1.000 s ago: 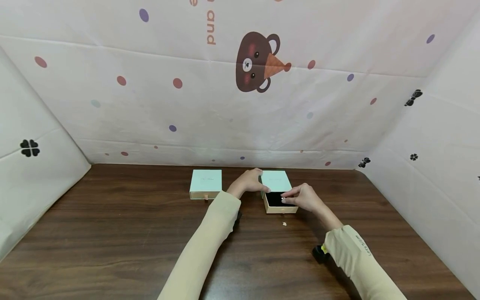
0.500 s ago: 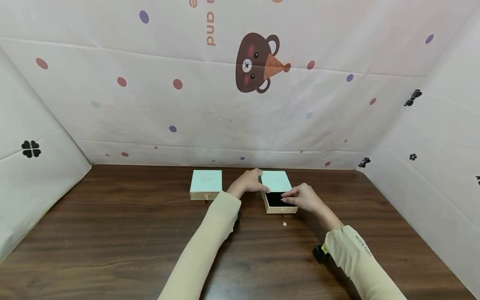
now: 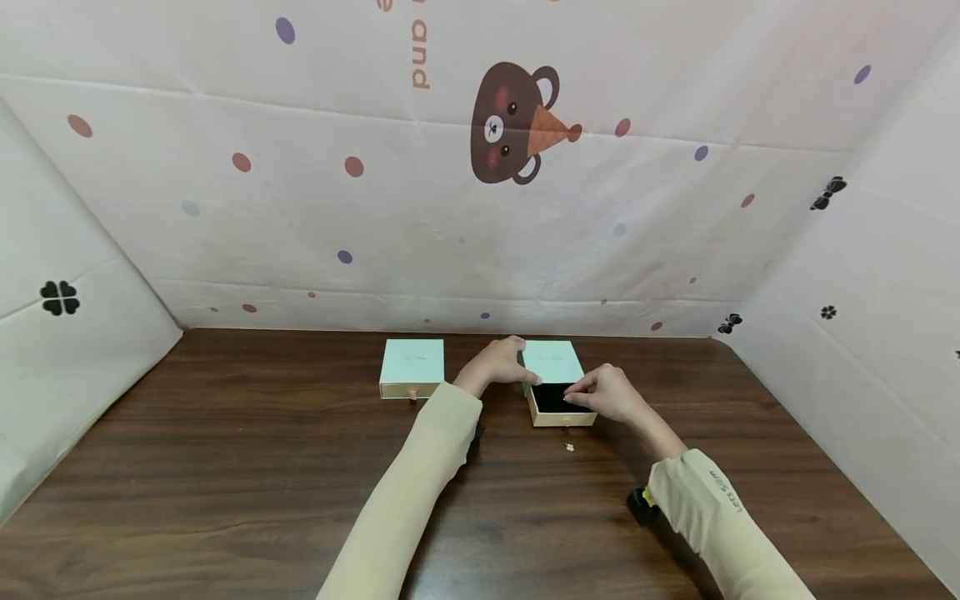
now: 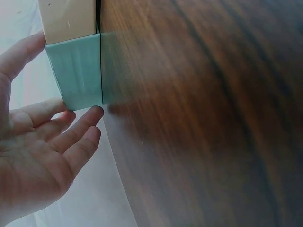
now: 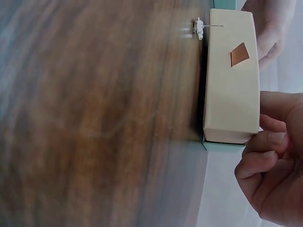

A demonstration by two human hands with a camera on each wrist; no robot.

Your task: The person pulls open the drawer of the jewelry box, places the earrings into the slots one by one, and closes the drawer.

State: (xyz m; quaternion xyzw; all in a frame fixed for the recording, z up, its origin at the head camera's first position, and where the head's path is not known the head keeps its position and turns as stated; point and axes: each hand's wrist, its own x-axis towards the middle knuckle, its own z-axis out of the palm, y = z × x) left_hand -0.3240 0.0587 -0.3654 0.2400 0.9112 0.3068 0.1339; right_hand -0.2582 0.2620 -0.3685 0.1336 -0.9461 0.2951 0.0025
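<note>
A mint-green jewelry box (image 3: 552, 360) stands at the back of the table with its cream drawer (image 3: 564, 420) pulled out toward me, showing a black lining. My left hand (image 3: 495, 363) grips the box's sleeve from the left, thumb at the front and fingers behind; in the left wrist view the fingertips meet the sleeve's corner. My right hand (image 3: 609, 395) reaches over the drawer's right side, thumb and forefinger pinched low at the black lining around a small earring, hidden now. A stud earring (image 5: 199, 28) with a thin post lies on the table before the drawer.
A second mint-green box (image 3: 412, 367), its drawer pushed in, stands left of my left hand. The wooden table (image 3: 225, 467) meets a printed white cloth wall (image 3: 375, 217) behind both boxes.
My right fingertips have shifted only slightly within the drawer, and the pale speck seen between them a second ago no longer shows. The left hand and box have stayed put.
</note>
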